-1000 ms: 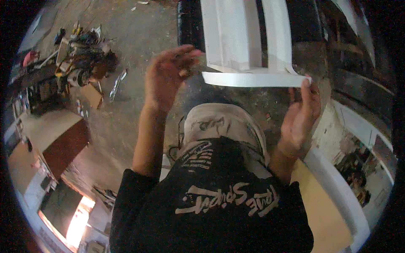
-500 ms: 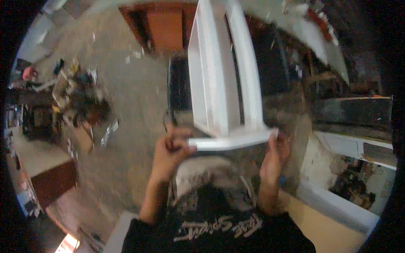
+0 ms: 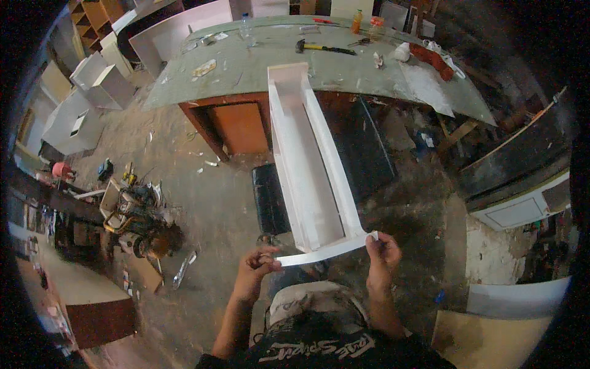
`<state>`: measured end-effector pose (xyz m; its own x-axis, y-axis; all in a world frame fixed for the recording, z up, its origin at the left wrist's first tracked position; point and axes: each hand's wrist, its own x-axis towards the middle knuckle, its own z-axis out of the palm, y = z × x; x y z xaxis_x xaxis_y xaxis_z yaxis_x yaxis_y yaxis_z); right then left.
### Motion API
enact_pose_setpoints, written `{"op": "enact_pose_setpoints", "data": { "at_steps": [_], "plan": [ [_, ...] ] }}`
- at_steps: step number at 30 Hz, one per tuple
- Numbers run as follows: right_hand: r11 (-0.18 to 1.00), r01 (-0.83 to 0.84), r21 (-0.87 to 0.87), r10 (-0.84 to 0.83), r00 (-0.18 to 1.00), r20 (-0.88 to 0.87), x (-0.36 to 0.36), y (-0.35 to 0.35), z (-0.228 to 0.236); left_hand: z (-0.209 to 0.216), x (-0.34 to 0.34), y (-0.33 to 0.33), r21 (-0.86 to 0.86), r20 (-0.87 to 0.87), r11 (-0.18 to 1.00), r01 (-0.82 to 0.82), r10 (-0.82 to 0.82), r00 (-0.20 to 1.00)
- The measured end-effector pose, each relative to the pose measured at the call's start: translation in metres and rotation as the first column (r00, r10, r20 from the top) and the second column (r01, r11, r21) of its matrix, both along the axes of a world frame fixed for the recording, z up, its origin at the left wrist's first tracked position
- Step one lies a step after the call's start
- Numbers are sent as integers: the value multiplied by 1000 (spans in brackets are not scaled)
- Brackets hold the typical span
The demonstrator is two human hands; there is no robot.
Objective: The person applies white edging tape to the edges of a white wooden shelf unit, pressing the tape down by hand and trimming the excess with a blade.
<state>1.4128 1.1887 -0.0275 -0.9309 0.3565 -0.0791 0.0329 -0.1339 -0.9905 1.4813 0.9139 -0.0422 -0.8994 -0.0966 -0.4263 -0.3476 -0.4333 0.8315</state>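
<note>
A narrow white strip [image 3: 321,253] is stretched across in front of me, bowed slightly. Its left end is pinched between the fingers of my left hand [image 3: 257,267]. My right hand [image 3: 384,253] grips the other end between thumb and fingers. Right behind the strip is the near end of a long white box-like piece [image 3: 305,169], made of boards with a lengthwise gap between them. Its far end reaches the edge of a green-topped table [image 3: 258,55]. Whether the strip is fixed to the piece, I cannot tell.
On the table lie a hammer [image 3: 326,47], a clear bottle [image 3: 247,29] and an orange bottle [image 3: 357,22]. A black seat [image 3: 269,200] stands beside the white piece. A machine [image 3: 135,215] and scraps lie on the floor at left. White cabinets [image 3: 92,86] stand far left.
The view has tilted up, so more of the table shows and the white piece and both hands appear lower. Both hands still hold the strip.
</note>
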Motion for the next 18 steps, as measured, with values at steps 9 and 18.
{"op": "enact_pose_setpoints", "data": {
  "at_steps": [9,18],
  "plan": [
    [956,-126,265,128,992,12,-1,29,17,-4,0,7,-43,-11,998,-36,36,999],
    [920,-213,328,220,975,17,-24,38,28,25,3,16,-131,-111,977,-169,155,982]
  ]
}}
